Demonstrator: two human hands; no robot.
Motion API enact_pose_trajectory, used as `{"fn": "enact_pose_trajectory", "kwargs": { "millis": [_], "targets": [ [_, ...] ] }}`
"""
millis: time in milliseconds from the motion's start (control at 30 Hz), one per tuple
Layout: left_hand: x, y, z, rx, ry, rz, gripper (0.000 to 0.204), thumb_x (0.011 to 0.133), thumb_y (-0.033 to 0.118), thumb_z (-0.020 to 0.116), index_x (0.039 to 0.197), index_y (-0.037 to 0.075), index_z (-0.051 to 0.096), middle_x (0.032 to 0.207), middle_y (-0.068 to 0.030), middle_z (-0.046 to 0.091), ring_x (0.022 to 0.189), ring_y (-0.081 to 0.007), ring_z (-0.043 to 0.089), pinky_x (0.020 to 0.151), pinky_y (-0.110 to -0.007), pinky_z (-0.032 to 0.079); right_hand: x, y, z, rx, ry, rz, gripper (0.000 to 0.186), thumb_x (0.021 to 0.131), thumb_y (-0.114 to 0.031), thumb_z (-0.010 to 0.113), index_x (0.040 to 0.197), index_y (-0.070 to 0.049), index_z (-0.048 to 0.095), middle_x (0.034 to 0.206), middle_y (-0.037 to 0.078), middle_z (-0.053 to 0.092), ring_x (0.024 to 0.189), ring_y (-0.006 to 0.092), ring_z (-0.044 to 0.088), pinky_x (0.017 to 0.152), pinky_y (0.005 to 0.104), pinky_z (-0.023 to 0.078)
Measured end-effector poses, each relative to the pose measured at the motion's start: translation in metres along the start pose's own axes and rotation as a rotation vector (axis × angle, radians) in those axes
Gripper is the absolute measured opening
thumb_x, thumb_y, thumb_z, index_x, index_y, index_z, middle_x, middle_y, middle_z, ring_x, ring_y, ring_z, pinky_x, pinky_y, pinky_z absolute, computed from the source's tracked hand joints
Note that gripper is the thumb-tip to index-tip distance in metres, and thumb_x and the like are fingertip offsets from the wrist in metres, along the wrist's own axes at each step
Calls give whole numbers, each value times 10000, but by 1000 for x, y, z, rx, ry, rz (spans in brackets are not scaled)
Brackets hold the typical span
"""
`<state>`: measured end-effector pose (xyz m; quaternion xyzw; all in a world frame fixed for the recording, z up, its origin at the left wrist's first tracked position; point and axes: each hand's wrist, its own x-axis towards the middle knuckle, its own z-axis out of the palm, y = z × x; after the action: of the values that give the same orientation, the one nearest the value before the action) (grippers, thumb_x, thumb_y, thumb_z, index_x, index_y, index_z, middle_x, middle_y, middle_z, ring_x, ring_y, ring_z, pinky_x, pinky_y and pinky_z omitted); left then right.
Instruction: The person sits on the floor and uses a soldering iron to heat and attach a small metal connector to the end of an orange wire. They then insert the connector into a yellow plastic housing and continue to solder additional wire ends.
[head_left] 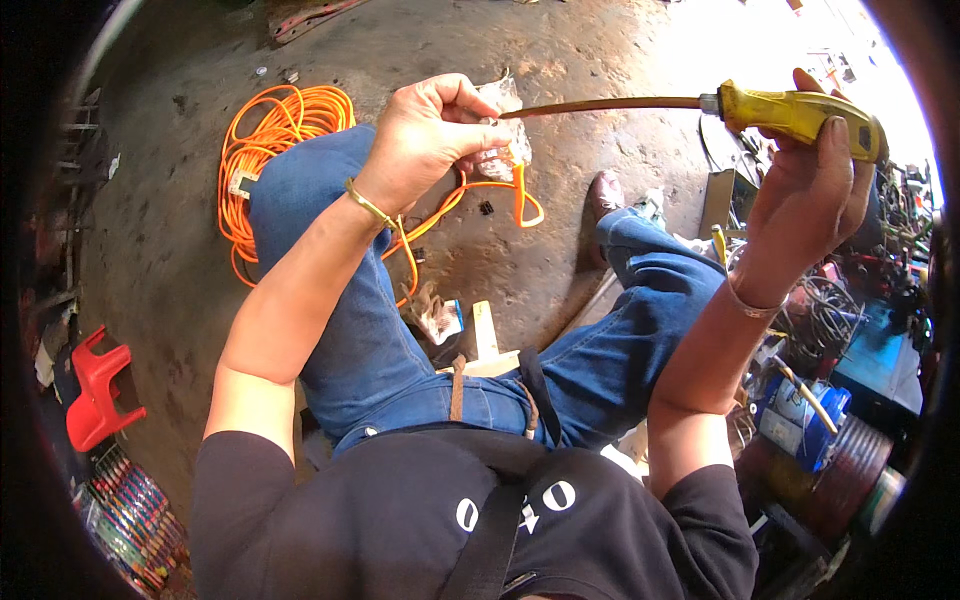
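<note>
A long-shafted screwdriver (770, 112) with a chunky yellow handle is held out level in front of me. Its handle rests in my right hand (812, 195), with the fingers wrapped round it. At the far end of the thin brownish shaft, my left hand (420, 135) pinches the tip between thumb and fingers. Whether a small piece also sits in that pinch cannot be made out. Behind the left fingertips, lower down, a crumpled clear plastic bag (515, 150) shows in part.
A coiled orange hose (290, 125) lies on the stained floor beside my left knee. A red plastic stool (98, 390) stands at the left. Tools, wires and a blue-and-white container (800, 422) crowd the right side. A pale wooden piece (485, 330) lies between my legs.
</note>
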<state>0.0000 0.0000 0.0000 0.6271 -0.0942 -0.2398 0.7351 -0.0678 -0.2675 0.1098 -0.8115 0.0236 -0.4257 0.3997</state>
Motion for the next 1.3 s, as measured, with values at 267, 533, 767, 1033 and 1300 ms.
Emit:
{"fn": "enact_pose_trajectory", "kwargs": {
  "millis": [267,533,767,1033,1300],
  "targets": [
    [6,-6,-1,71,6,-1,151,798,19,735,859,68,606,753,-31,684,585,-44,596,517,-166,473,-1,13,-6,260,26,10,332,964,-188,455,1220,24,459,1167,278,595,998,268,653,821,349,573],
    [6,-7,3,72,-23,-1,151,799,20,738,859,65,607,746,-29,684,582,-38,594,523,-162,477,0,23,-17,193,-35,0,361,967,-192,470,1255,23,446,1175,270,592,987,264,660,815,344,581],
    [7,-6,5,98,-43,8,150,804,11,731,868,55,602,757,-39,683,603,-44,603,545,-170,490,3,31,-20,143,-99,-26,388,969,-195,483,1287,22,436,1181,263,588,978,260,666,810,340,588],
    [5,-10,4,115,-36,15,133,809,-17,714,870,41,612,767,-41,681,655,-55,626,581,-176,505,-1,27,-13,38,-61,-103,450,963,-206,529,1344,-1,408,1170,230,576,938,255,676,765,306,601],
    [4,-10,1,89,-52,38,131,812,-20,708,879,32,609,778,-41,683,665,-56,630,585,-173,505,5,25,-25,-259,-85,-173,615,916,-294,632,1407,-75,333,1140,188,528,962,326,662,772,339,603]
  ]
}}
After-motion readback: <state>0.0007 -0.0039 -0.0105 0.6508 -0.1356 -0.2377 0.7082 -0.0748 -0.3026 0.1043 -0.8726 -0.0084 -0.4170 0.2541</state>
